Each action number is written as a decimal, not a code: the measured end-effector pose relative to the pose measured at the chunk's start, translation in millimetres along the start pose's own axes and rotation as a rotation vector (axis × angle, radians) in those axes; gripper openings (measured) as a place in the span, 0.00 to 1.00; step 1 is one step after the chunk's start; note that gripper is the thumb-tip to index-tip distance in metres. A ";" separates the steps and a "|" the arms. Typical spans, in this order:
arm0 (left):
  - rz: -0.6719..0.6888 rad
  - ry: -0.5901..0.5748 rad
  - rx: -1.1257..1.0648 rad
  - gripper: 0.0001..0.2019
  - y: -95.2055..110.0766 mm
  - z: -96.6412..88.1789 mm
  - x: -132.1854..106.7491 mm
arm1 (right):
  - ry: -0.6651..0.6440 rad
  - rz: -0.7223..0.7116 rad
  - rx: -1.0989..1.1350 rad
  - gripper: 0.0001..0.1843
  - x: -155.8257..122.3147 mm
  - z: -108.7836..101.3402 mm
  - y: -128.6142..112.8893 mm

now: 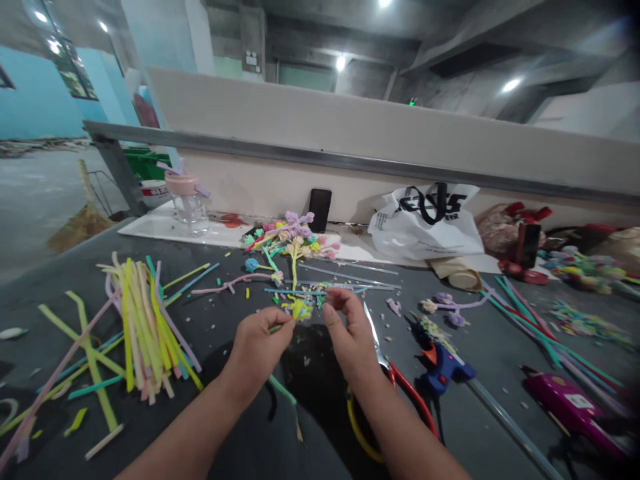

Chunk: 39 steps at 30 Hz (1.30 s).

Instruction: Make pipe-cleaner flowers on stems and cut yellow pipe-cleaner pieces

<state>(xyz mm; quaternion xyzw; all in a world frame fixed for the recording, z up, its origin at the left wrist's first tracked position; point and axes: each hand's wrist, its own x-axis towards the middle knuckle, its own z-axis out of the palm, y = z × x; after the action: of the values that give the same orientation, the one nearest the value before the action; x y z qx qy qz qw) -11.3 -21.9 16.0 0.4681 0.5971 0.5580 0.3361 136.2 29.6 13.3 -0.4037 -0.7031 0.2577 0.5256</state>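
My left hand (263,340) is closed, thumb and forefinger pinching a fuzzy yellow flower (301,309) by its green stem. Just right of the flower, my right hand (350,330) has its fingers curled with the thumb apart from the forefinger. A thin blue strip (295,292) reaches its fingertips; I cannot tell whether they touch it. Under my right wrist lie large scissors (413,400) with red and yellow handles, blades pointing away. Beyond my hands is a heap of finished fuzzy flowers (297,230) in purple, pink, yellow and green.
At left lies a bundle of fuzzy stems (145,327). A blue glue gun (445,370) and a magenta tool (575,403) lie at right. Behind stand a jar (190,210), a phone (320,210) and a white bag (425,223). Trimmings litter the dark tabletop (225,433).
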 end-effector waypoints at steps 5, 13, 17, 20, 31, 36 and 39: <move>0.201 0.030 0.029 0.02 6.8 -4.9 -6.2 | 0.097 0.136 0.069 0.11 2.2 -2.8 11.9; -0.390 -0.182 -0.576 0.12 0.0 -1.9 4.6 | 0.079 0.197 0.103 0.11 2.1 -1.9 11.8; -0.467 -0.223 -0.742 0.16 -4.9 -6.5 10.5 | 0.035 0.206 0.081 0.10 2.5 -2.2 13.5; -0.485 -0.138 -0.758 0.18 -5.2 -10.7 14.6 | -0.032 0.185 -0.035 0.09 3.4 -2.3 18.6; -0.410 -0.070 -0.758 0.16 -6.7 -13.9 19.3 | -0.393 -0.099 -0.609 0.13 3.6 23.2 32.5; -0.401 -0.083 -0.768 0.16 -4.4 -16.8 20.0 | -0.422 -0.109 -0.777 0.09 1.8 11.2 24.4; -0.405 -0.066 -0.761 0.16 -2.5 -18.5 20.2 | -0.388 -0.086 -0.804 0.10 3.1 7.2 19.1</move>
<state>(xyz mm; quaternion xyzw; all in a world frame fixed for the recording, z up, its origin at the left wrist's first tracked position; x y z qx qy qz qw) -35.6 -9.4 18.8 0.2017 0.4178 0.6457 0.6065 134.7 43.0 -2.4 -0.4907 -0.8490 0.0128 0.1955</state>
